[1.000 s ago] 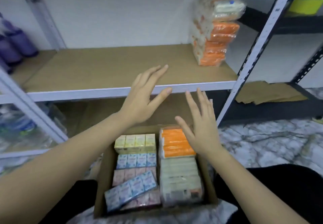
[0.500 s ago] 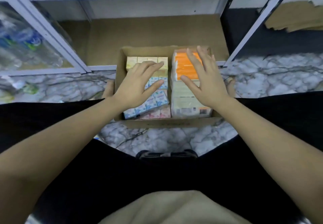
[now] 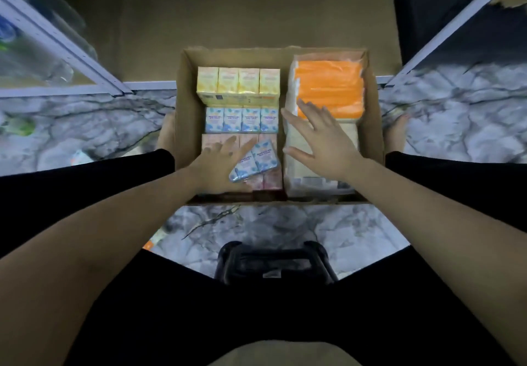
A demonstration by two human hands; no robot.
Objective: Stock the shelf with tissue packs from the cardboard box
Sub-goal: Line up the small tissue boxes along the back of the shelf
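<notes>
Marble-patterned floor (image 3: 462, 126), open cardboard box (image 3: 185, 114) resting on it

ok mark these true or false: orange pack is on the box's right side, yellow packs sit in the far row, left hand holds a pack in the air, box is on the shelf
1. The orange pack lies on the right side of the box. True.
2. The yellow packs sit in the far row. True.
3. The left hand holds a pack in the air. False: it is open, down among the packs.
4. The box is on the shelf. False: it stands on the marble floor.
</notes>
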